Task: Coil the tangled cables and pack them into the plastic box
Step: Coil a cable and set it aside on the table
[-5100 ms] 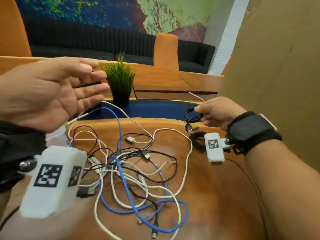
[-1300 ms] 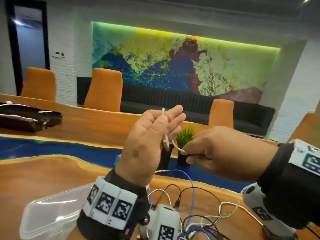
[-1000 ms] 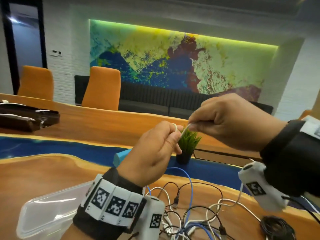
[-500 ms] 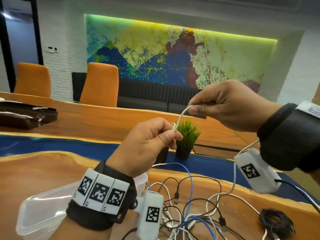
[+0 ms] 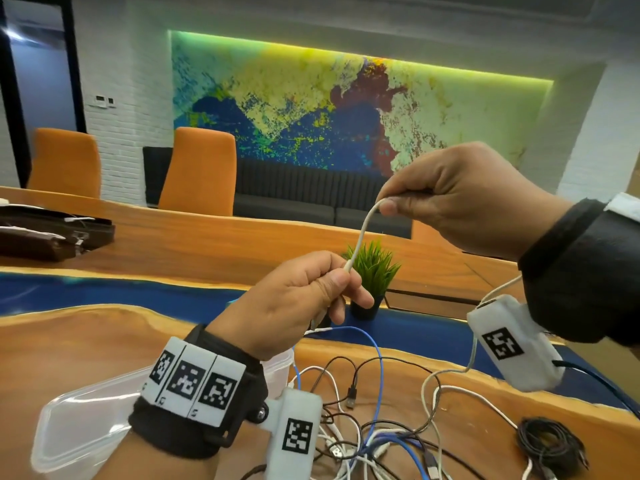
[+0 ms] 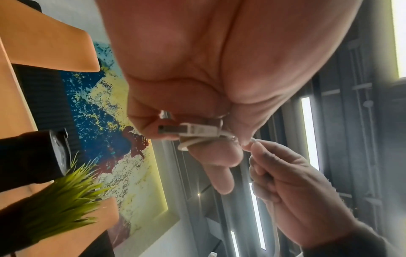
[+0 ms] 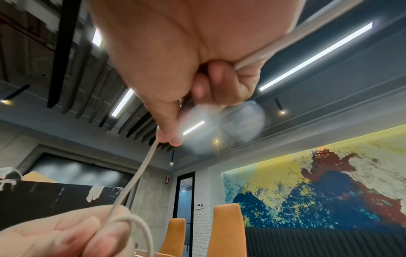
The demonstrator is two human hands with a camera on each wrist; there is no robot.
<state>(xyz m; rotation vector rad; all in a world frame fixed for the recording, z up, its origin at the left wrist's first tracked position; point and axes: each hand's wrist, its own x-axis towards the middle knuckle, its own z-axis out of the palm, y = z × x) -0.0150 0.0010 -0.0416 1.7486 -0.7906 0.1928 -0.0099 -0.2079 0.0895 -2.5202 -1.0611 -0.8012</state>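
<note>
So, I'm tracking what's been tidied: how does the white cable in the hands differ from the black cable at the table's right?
The white cable is held up in the air, stretched between the left hand and right hand; the black cable lies untouched on the wooden table. The white cable mostly trails loose into the tangle; the black cable is already bundled in a coil. Neither is in the plastic box.

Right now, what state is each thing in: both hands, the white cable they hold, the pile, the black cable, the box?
left hand: grips the white cable's plug end
right hand: pinches the white cable higher up
white cable: raised, spanning both hands
cable pile: tangled on the table
black cable: coiled, on the table
plastic box: open, contents not visible
</note>
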